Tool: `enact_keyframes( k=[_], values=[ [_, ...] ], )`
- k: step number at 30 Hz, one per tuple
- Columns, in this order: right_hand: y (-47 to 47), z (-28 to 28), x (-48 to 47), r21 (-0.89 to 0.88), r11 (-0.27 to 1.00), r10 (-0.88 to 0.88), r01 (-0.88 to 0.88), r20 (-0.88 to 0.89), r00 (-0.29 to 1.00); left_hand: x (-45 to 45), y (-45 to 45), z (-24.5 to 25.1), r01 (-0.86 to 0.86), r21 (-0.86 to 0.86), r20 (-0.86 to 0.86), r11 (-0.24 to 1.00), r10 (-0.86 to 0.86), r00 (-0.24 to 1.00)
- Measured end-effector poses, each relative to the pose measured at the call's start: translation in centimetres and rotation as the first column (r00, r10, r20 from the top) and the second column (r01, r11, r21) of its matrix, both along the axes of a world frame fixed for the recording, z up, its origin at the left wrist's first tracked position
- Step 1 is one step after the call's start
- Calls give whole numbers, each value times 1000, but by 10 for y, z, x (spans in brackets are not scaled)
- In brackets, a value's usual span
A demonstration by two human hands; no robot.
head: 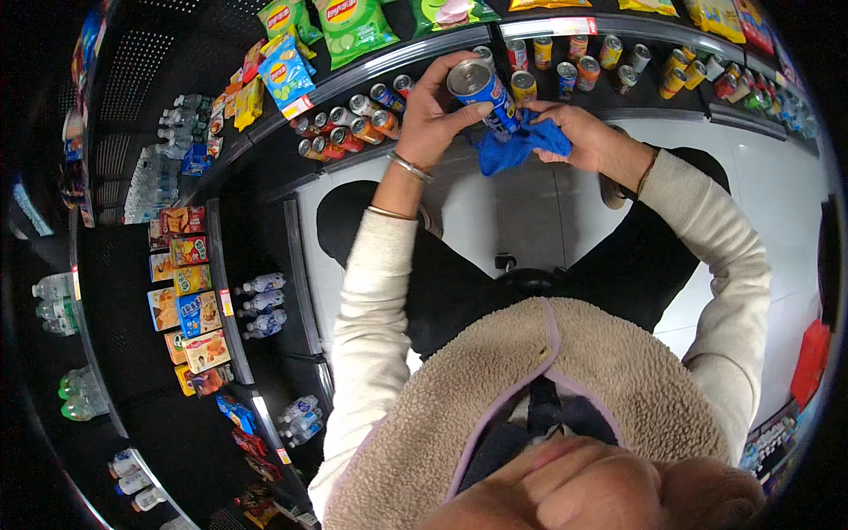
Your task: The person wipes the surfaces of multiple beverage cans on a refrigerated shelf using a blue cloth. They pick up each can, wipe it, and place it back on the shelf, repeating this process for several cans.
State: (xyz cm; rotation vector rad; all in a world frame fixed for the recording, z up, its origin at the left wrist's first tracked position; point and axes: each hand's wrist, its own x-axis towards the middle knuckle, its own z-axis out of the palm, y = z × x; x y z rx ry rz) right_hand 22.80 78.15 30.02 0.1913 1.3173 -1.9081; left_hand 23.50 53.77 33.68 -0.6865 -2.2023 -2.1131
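Note:
A blue metal can (498, 99) is tilted in the grip of my left hand (432, 112), its bare metal end turned up toward me. My right hand (575, 136) pinches a blue cloth (513, 149), which lies against the lower side of the can. Just beyond both hands runs the low black shelf (649, 105) of drink cans. A yellow can (523, 85) stands there close to my right fingers, and the top of a silver can (483, 54) shows behind the blue one.
Rows of cans (358, 126) stand on the shelf left of my hands. Chip bags (354, 30) lie on the shelf above, whose metal edge (424, 48) juts out. Boxed snacks (199, 315) and water bottles (265, 305) fill shelves at left. A red object (809, 364) is at far right.

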Motion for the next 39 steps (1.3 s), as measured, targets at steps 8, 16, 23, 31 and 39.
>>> enact_keyframes(
  k=[8, 16, 23, 31, 39],
  values=[
    [23, 10, -22, 807, 360, 771, 469, -540, 338, -13, 80, -83, -226, 226, 71, 947, 216, 974],
    [15, 7, -19, 606, 683, 652, 407, -758, 33, -2, 96, -142, -303, -32, 18, 952, 304, 953],
    [-3, -8, -25, 598, 518, 768, 612, -640, -24, -6, 93, -151, -440, -62, 3, 896, 441, 898],
    [2, 17, -42, 657, 321, 817, 682, -556, 151, -19, 80, -155, -441, 2, 55, 898, 440, 896],
    [-3, -30, -51, 603, 696, 580, 389, -792, 189, -19, 86, -142, -296, 819, 484, 491, -316, 816]
  ],
)
